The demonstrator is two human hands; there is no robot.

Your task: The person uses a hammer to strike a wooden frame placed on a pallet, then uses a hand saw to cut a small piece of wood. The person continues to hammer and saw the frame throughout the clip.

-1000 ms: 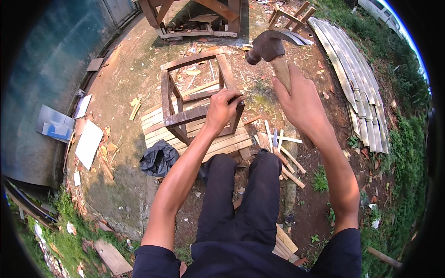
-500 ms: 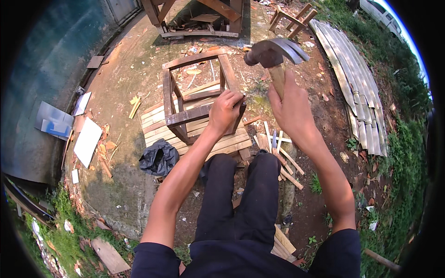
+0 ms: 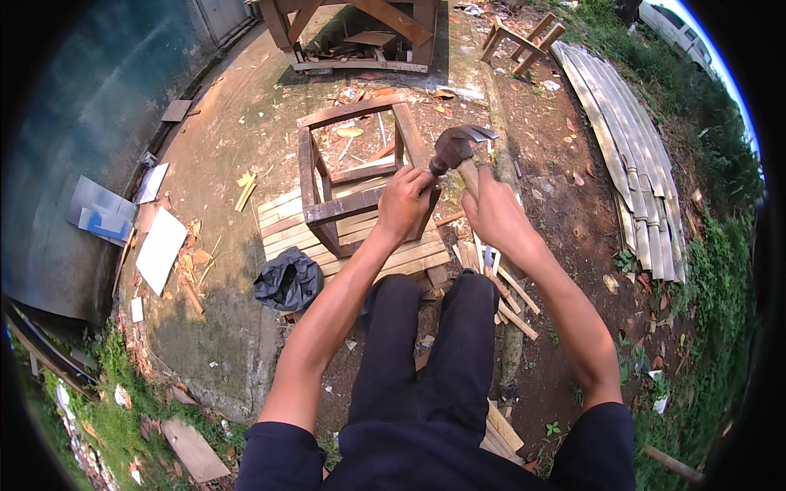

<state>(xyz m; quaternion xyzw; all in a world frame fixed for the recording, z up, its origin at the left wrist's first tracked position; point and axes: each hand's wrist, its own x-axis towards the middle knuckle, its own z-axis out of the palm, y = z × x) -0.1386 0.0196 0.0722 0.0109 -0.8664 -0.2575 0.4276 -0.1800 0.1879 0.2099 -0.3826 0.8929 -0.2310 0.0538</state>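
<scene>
A claw hammer point(image 3: 455, 149) with a wooden handle is gripped in my right hand point(image 3: 499, 214). Its head is down at the near right corner of a dark brown wooden stool frame point(image 3: 344, 206), beside the fingertips of my left hand point(image 3: 403, 203). That hand is closed in a pinch at the corner; what the fingers hold, if anything, is hidden. Open at the top, the frame stands upright on a low platform of pale wooden slats point(image 3: 282, 231).
A black plastic bag point(image 3: 288, 280) lies left of the platform, loose wood strips point(image 3: 514, 304) right of it. Farther off are a large wooden structure point(image 3: 360, 64), a small wooden frame point(image 3: 524, 45) and stacked corrugated sheets point(image 3: 626, 164). A white board point(image 3: 161, 254) lies at left.
My right hand has swung the hammer down and to the left, from raised to the frame's corner. My left hand keeps its pinch there. The whole view has shifted slightly.
</scene>
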